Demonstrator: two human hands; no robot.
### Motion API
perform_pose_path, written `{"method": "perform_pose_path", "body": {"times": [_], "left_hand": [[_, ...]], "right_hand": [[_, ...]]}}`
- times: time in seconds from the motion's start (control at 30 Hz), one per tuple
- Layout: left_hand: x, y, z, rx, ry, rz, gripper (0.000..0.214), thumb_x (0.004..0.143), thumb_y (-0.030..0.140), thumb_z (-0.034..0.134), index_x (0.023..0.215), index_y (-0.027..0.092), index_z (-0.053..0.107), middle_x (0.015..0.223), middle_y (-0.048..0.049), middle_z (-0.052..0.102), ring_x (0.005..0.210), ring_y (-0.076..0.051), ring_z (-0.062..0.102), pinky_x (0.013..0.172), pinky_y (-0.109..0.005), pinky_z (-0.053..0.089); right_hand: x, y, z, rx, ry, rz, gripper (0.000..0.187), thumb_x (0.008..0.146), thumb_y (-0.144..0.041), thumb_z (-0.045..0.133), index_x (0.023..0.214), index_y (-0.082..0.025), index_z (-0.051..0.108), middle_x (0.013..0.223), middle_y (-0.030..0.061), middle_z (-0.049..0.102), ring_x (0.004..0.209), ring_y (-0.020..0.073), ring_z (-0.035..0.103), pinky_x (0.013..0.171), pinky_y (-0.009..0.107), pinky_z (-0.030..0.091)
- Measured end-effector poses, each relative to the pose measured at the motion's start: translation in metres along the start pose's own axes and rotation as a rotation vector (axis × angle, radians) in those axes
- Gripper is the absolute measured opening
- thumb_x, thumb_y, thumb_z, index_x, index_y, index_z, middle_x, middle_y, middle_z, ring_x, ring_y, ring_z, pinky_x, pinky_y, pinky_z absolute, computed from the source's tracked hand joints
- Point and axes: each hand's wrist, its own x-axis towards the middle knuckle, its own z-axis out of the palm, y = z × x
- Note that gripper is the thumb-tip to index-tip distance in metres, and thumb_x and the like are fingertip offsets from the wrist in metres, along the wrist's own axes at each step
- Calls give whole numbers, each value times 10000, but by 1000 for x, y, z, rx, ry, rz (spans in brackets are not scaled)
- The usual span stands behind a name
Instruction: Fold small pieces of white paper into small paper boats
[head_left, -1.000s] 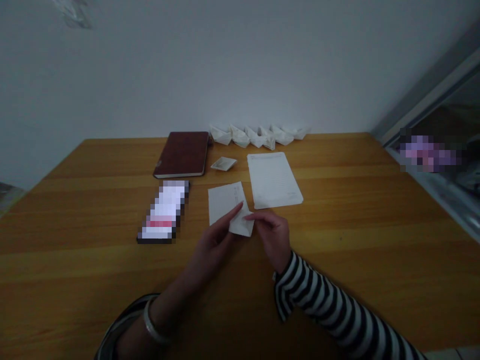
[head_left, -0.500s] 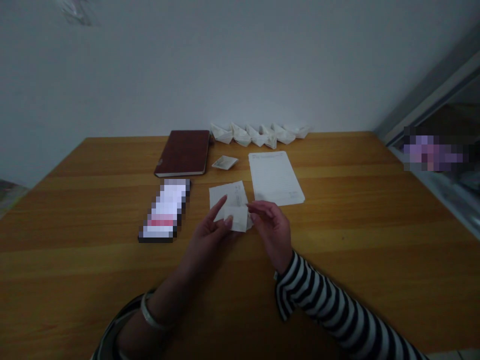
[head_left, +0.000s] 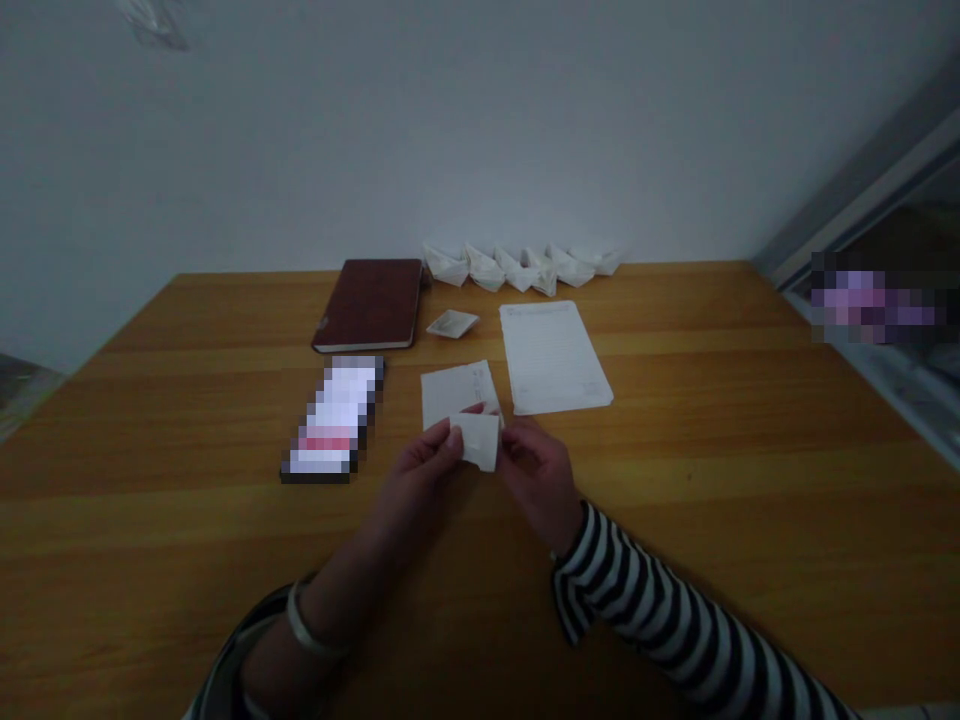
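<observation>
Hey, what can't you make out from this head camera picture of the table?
Head view:
Pixelated block left of the papers: blurred, kind unknown.
Purple object at right: blurred too.
Folded paper: edges hidden by the left hand and right hand.
Lined sheet: print too small to read.

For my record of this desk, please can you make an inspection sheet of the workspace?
Surface: wooden table, long grain, nothing spilled visible.
Job's things: folded white paper pinched between both hands; white paper piece lies behind it, cannot tell if joined.
Clutter: row of white paper boats along the far edge; small folded paper; lined sheet; brown notebook; pixelated object, unreadable.
Hands: left hand wears a metal bangle; right hand has a striped sleeve.
Cables: nothing seen.
Surroundings: pale wall behind; grey frame at right; blurred purple patch.
</observation>
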Motion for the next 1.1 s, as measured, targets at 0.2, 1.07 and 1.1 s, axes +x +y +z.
{"method": "perform_pose_path", "body": {"times": [0.2,1.07,1.1], "left_hand": [[1,-5,-4,134,79,67,411,900,356,627,1270,176,635,1252,-124,680,1129,-249,647,1032,-377,469],[-19,-20,24,593,58,465,367,940,206,563,1304,242,531,1361,-89,605,1200,-208,613,1010,-344,508],[-19,-18,23,665,11,494,393,937,196,566,1324,251,526,1393,-83,579,1250,-210,576,1050,-357,479]], "right_hand": [[1,4,-2,79,206,106,114,843,-310,659,900,-217,690,853,40,701,763,181,642,661,294,509],[-2,-2,10,769,179,375,172,786,-181,656,955,-216,663,907,-2,682,758,111,593,668,225,463],[0,-2,8,808,192,397,169,769,-174,667,933,-215,661,871,-10,681,738,107,591,652,215,462]]}}
